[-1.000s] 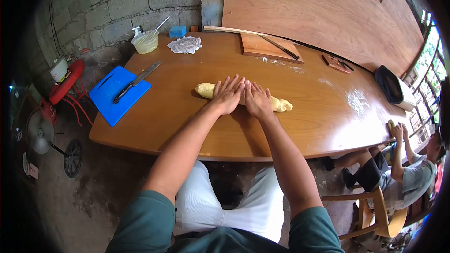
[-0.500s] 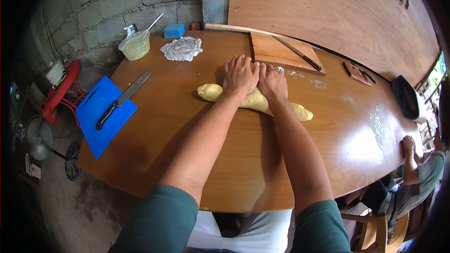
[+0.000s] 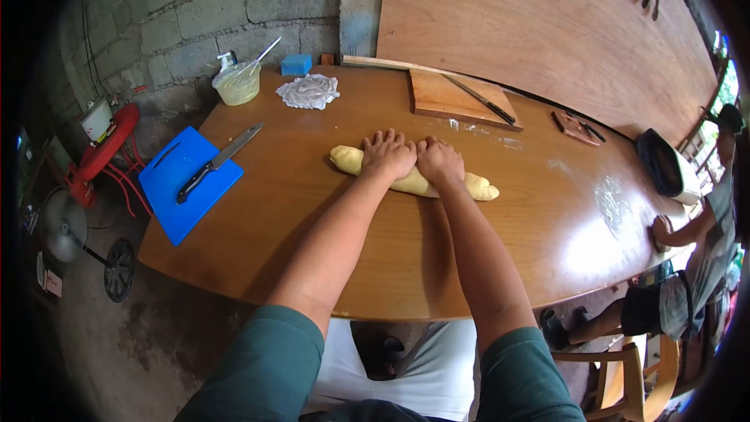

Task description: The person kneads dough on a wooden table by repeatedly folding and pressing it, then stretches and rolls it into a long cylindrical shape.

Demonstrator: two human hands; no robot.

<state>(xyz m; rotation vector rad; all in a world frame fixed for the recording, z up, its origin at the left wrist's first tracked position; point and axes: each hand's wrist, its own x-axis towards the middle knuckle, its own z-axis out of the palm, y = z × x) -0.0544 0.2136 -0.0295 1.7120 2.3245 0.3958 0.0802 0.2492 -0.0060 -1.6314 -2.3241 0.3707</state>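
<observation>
I see the dough (image 3: 414, 183), a long pale roll, which lies near the middle of the table (image 3: 531, 215). The left hand (image 3: 390, 159) is on its left half, with the fingers spread apart. The right hand (image 3: 440, 162) is just beside, on the right half, its fingers laid over the dough; how much they bend, I cannot tell. To the left, a knife (image 3: 222, 158) lies partly on the blue board (image 3: 206, 197).
</observation>
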